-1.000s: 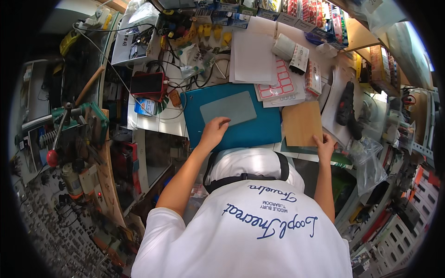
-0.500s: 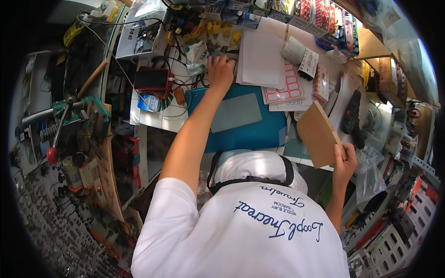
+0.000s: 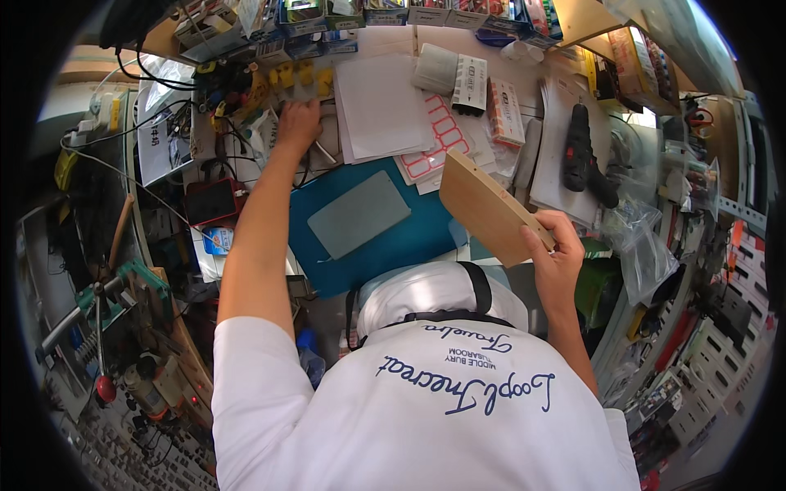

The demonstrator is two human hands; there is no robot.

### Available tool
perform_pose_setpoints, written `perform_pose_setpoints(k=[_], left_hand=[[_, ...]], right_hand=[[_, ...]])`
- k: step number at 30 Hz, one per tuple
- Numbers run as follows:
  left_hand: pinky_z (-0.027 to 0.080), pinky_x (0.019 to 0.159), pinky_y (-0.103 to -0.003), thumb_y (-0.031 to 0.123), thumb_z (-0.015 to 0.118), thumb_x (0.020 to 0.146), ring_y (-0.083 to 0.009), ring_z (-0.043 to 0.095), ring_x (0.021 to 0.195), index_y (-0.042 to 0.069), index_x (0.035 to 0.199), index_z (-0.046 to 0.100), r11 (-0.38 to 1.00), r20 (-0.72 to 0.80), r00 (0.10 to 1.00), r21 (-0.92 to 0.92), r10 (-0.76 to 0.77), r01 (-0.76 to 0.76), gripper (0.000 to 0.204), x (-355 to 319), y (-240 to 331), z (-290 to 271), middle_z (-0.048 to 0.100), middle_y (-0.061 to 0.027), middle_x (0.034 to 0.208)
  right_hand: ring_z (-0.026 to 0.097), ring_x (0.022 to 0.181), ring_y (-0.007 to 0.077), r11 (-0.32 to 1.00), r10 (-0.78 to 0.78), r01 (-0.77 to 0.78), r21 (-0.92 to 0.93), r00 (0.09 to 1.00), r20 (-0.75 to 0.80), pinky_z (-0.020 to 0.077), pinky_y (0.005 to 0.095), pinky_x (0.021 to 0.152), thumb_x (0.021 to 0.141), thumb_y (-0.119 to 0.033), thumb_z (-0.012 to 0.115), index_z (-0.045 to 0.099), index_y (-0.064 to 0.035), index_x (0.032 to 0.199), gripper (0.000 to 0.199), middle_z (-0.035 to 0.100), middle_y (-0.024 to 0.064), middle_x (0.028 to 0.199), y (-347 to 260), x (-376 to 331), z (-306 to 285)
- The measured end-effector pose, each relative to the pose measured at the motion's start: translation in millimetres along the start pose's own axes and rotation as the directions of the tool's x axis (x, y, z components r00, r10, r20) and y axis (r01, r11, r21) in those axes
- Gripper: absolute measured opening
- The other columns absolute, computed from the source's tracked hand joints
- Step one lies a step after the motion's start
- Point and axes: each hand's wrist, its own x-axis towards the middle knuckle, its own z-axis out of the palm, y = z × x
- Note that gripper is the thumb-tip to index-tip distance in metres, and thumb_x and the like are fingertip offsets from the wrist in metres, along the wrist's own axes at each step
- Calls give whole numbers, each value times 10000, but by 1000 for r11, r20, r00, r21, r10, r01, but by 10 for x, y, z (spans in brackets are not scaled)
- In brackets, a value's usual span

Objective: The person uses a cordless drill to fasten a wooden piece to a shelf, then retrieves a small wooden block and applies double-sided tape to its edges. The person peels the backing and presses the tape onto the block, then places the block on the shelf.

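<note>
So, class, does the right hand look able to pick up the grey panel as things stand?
Probably not: the right hand is gripping the wooden board, so it would likely need freeing, though nothing covers the grey panel.

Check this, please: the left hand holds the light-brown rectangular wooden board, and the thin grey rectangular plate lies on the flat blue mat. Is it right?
Not quite. The head view shows the right hand, not the left hand, holding the wooden board; the grey plate does lie on the blue mat.
</note>
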Motion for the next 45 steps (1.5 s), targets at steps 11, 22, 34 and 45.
perform_pose_setpoints(k=[11, 22, 34, 45], left_hand=[[317, 970, -441, 337, 695, 715, -251, 452, 1111, 60, 1020, 616, 938, 266, 901, 54, -344, 342, 419, -36, 169, -303, 595, -94, 1069], [375, 866, -433, 152, 687, 745, -322, 493, 975, 79, 1058, 533, 908, -263, 916, -372, -304, 194, 356, -226, 233, -539, 564, -125, 1018], [466, 781, -277, 218, 512, 909, -139, 553, 846, 59, 1023, 520, -129, -176, 574, -884, -800, -450, 196, -454, 810, -2234, 548, -73, 922], [359, 420, -193, 246, 521, 918, -66, 439, 473, -14, 1301, 352, -247, -232, 961, -933, -149, -263, 493, 914, 2848, -3856, 463, 3, 589]], right_hand=[[522, 667, 48, 744, 331, -288, 603, 943, 42, 391, 184, 573, 872, -211, 606, 601, -31, 922, 188, 590, -3, 801, 60, 180, -127], [539, 741, 118, -467, 199, -359, 808, 848, 492, 489, 213, 634, 920, -233, 524, 554, -26, 1046, 245, 595, 25, 877, 456, 221, -432], [436, 593, 82, -549, 170, -370, 750, 829, 533, 388, 179, 482, 894, -301, 564, 566, -16, 977, 297, 522, 10, 714, 617, 692, -833], [315, 483, 58, -485, 5, -419, 767, 877, 481, 292, 188, 428, 918, -305, 516, 549, -30, 919, 277, 448, -7, 604, 669, 2052, -1179]])
